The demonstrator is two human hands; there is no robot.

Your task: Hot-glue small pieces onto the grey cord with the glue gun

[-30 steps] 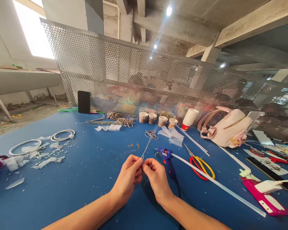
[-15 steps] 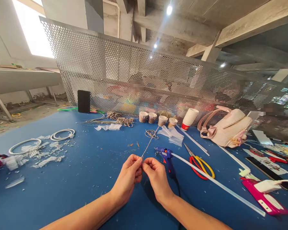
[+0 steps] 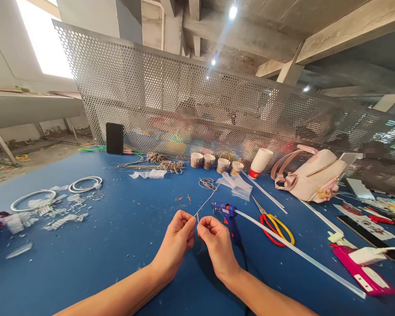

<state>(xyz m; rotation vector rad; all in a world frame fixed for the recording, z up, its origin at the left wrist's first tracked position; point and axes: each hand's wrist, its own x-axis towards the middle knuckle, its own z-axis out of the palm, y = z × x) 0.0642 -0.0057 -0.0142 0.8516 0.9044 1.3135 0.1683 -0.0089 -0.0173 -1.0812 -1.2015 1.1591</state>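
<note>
The left hand [image 3: 173, 248] is pinching a thin cord [image 3: 206, 202] between thumb and forefinger, its fingers [image 3: 188, 224] clamping together at the tips while the others are curling in toward the palm. The cord is slanting up and away from that grip over the blue desk [image 3: 118, 250], its far end reaching near a fan of clear strips [image 3: 237, 188] and just right of a loose coil [image 3: 207, 183]. The right hand [image 3: 219, 248] is sitting just beside the left, its thumb and forefinger meeting at the tips, so those fingers [image 3: 204, 226] are also pinching rather than spreading. A short pale strand end [image 3: 198, 216] is poking up at their tips, between the two hands; whether it is part of the same cord is too small to tell. A narrow gap is separating the two sets of fingertips.

To the right of the right hand, a blue glue gun [image 3: 228, 211] is lying on the desk with a long glue stick [image 3: 316, 260] sticking out of its back. Red-and-yellow-handled scissors [image 3: 274, 226] are resting beyond it, the stick passing across their handles. Four small cups [image 3: 196, 161] are standing in a row farther back, near the perforated screen [image 3: 125, 79].
</note>
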